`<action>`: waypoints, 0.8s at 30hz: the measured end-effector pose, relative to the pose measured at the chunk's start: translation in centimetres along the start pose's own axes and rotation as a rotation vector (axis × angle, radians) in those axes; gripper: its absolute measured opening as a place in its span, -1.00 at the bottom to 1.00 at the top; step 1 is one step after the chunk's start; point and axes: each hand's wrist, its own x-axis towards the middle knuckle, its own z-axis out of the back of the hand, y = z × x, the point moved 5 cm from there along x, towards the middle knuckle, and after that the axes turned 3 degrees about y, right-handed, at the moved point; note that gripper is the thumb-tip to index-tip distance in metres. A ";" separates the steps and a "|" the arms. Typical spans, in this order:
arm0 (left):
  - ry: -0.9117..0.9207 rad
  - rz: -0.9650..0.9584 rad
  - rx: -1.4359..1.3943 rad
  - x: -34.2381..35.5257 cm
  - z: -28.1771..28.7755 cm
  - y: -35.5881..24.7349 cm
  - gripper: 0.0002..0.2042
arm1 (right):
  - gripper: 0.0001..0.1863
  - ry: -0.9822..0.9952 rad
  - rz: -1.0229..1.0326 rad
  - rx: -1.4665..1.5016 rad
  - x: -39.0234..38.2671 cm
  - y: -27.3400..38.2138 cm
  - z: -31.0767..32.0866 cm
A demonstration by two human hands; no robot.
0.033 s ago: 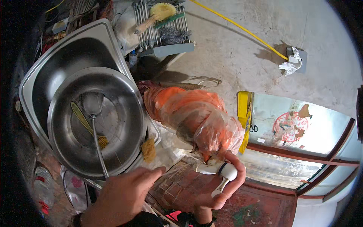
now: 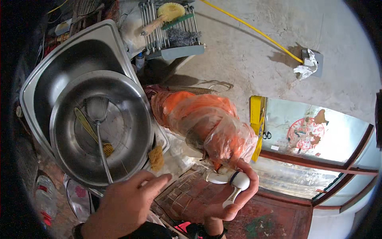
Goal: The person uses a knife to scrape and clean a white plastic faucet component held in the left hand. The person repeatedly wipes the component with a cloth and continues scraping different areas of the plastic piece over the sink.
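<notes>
A white plastic faucet (image 2: 240,181) sticks out from the end of a bundle wrapped in orange and clear plastic (image 2: 203,115). My right hand (image 2: 247,191) is curled around the faucet, its fingers behind and beside the lever. Over the near rim of a large steel basin (image 2: 139,159) hovers my left hand (image 2: 119,205), thumb and forefinger apart; its other fingers are partly hidden. Inside the basin lie a steel ladle (image 2: 102,143) and a brush with a yellow-green handle (image 2: 85,124). The ladle's handle end reaches the edge of my left hand; contact cannot be made out.
The basin rests in a steel sink (image 2: 75,59). A brown scrubber (image 2: 156,158) sits by its right rim. Behind stands a rack (image 2: 175,51) holding a round brush (image 2: 170,12) and a steel wool pad (image 2: 181,38). Yellow cable (image 2: 254,30) runs along the wall to a socket box (image 2: 314,63).
My left hand has shifted slightly, and the gap between its thumb and forefinger has widened. My right hand stays on the faucet.
</notes>
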 end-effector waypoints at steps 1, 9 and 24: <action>-0.019 0.023 0.104 0.0 0.7 0.1 -0.66 | 0.03 -0.005 -0.020 0.012 0.0 0.1 -0.1; 0.065 -0.031 0.321 0.4 2.8 -1.1 -0.72 | 0.08 0.055 0.066 0.031 0.0 -0.5 -0.1; 0.004 -0.214 0.545 1.2 3.5 -2.6 -0.75 | -0.03 0.047 0.067 -0.033 0.3 0.1 -0.5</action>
